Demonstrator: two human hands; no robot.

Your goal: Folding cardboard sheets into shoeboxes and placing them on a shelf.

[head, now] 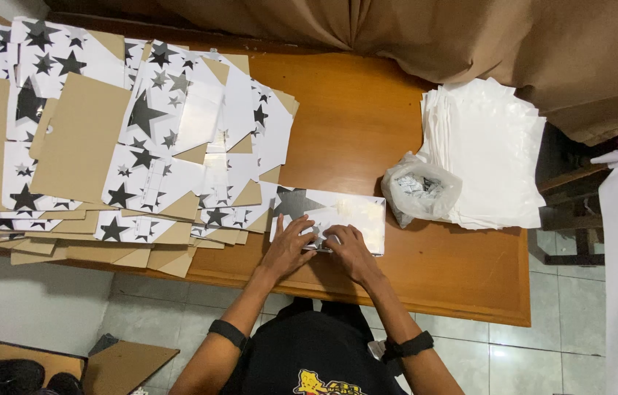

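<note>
While pressed flat on the wooden worktop [367, 124] — star-printed flat box [331, 218], long axis left to right, just beyond both hands. Left hand [288, 247] and right hand [349, 249] side by side, fingers spread on its near edge, gripping nothing — equally near. White, black stars.

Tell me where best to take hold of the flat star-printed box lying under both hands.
Probably the star-printed box by its right short edge, coming from the right: it lies flat, that end is bare, while the left hand and right hand cover its near edge and flat cartons crowd its left.
</note>
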